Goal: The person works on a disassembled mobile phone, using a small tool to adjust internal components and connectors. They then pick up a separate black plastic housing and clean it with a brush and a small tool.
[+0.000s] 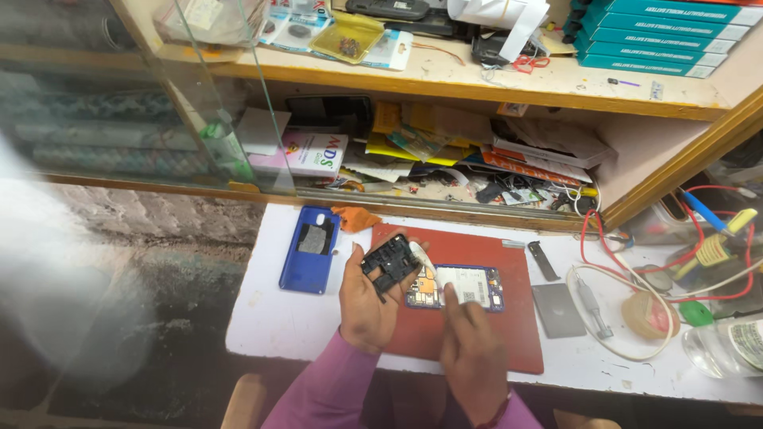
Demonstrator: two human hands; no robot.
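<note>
Left hand (367,306): raised over the red mat (509,334), fingers closed around a black plastic inner frame (391,264).
Right hand (472,349): holding nothing, forefinger pressed on the opened phone (461,287).
Opened phone: flat on the mat, long axis left to right, just right of the frame, directly ahead of the right hand.
Nearer hand: the right.
Blue back cover (311,249): on the worktop (270,318), left of the mat.

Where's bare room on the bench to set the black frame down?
Free: white bench in front of the blue cover, and the red mat's right part. Crowded: right end, with red wires, a metal plate and a bottle. Left hand holds the frame.
</note>
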